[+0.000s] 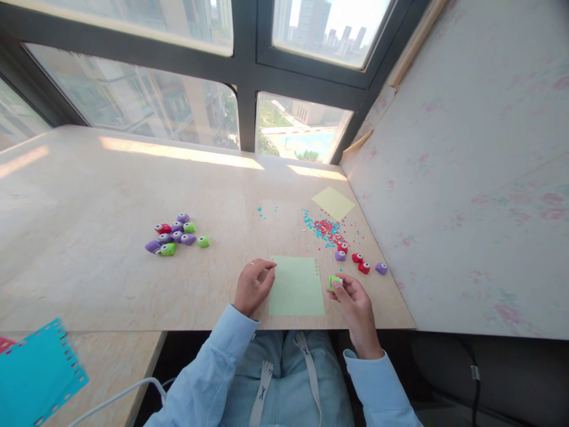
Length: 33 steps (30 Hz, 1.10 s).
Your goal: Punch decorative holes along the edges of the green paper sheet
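Punch (pixel 334 281), green, in right hand (pixel 355 305) grip; left hand (pixel 254 286) curled, pinning green sheet (pixel 296 286).

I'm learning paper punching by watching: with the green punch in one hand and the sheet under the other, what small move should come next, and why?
Probably slide the green punch leftward onto the sheet's right edge. The right hand holds it just off that edge, where a row of holes already runs, and the left hand steadies the sheet's other side.

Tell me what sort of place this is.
Likely a craft spot at a high-rise window ledge: a marble sill, city towers outside the window, small paper punches and scattered confetti.
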Available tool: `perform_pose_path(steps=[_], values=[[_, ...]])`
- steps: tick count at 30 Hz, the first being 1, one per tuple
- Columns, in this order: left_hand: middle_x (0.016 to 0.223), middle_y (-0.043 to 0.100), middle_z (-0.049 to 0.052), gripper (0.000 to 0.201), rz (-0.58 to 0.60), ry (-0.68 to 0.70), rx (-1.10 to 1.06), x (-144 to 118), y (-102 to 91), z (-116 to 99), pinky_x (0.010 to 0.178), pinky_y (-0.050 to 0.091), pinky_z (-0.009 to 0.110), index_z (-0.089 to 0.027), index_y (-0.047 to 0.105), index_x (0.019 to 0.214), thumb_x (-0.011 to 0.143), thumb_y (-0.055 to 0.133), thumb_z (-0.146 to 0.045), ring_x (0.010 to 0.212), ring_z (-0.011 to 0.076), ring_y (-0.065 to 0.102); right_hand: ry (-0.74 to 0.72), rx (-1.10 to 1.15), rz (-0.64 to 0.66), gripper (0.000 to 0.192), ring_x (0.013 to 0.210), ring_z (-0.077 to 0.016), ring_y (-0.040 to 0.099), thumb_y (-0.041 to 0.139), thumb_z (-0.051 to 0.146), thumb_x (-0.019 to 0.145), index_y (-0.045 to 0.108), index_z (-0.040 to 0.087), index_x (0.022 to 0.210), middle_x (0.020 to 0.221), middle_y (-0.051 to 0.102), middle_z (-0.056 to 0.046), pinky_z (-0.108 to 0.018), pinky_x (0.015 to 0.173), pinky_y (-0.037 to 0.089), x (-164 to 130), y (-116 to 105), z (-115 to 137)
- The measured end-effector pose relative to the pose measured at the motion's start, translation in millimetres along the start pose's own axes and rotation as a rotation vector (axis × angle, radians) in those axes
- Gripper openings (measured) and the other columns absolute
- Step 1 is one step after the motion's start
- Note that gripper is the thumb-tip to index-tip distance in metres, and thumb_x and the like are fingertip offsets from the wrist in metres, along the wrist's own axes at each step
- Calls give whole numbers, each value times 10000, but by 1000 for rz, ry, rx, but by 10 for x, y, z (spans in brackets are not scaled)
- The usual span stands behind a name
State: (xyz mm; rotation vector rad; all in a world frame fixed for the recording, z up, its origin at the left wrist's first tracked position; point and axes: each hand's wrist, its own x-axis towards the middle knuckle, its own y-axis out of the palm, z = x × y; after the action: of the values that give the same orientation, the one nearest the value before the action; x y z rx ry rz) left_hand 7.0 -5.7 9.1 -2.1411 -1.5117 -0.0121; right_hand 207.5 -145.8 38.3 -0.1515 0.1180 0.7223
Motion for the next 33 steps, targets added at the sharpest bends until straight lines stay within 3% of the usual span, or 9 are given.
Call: perform_pose_path(steps=[4, 11, 15, 21, 27, 30, 33], values=[[887, 714, 56, 155, 29, 8, 39, -10, -2, 0, 813, 503, 368, -202, 688, 902, 879, 538, -231, 867, 201, 649, -66, -106, 16, 518, 823, -240, 684, 751, 559, 707, 659, 164, 1029, 927, 717, -88, -376, 724, 569, 111, -38, -15], [887, 713, 53, 149, 42, 40, 66, -19, -1, 9, 820, 490, 375, -194, 687, 909, 891, 539, -206, 877, 207, 641, -388, -637, -43, 365, 983, -288, 624, 609, 443, 767, 715, 197, 1015, 1067, 715, -111, -452, 902, 479, 473, -310, -120], [876, 711, 51, 143, 35, 59, 67, -18, -2, 22, 805, 487, 365, -192, 685, 903, 890, 543, -196, 867, 203, 640, -457, -765, -59, 383, 1020, -298, 603, 538, 391, 782, 715, 176, 1046, 1087, 713, -126, -462, 948, 451, 586, -438, -210], [873, 715, 51, 142, 20, 40, 31, -20, 6, 30, 793, 494, 354, -198, 694, 902, 882, 554, -208, 858, 201, 646, -590, -883, -201, 408, 1042, -305, 592, 459, 328, 821, 691, 124, 1088, 1111, 696, -166, -475, 950, 447, 574, -510, -270], [858, 725, 46, 146, -132, -26, -47, -23, -56, 28, 724, 519, 297, -193, 710, 892, 872, 569, -227, 779, 165, 658, -762, -827, -206, 304, 1007, -276, 603, 501, 327, 885, 695, 133, 1017, 1056, 679, -154, -445, 907, 486, 382, -367, -219], [846, 728, 45, 153, -235, -65, -12, -20, -167, 77, 675, 524, 274, -190, 716, 891, 868, 573, -239, 737, 153, 656, -847, -857, -268, 310, 1102, -298, 564, 516, 336, 909, 706, 119, 1021, 1166, 621, -190, -457, 943, 463, 285, -291, -193], [832, 722, 43, 151, -312, -62, 48, -7, -342, 170, 644, 523, 257, -188, 714, 881, 863, 578, -251, 721, 146, 655, -915, -880, -257, 296, 1059, -293, 573, 520, 328, 924, 710, 115, 1003, 1119, 627, -184, -457, 936, 458, 267, -291, -208]])
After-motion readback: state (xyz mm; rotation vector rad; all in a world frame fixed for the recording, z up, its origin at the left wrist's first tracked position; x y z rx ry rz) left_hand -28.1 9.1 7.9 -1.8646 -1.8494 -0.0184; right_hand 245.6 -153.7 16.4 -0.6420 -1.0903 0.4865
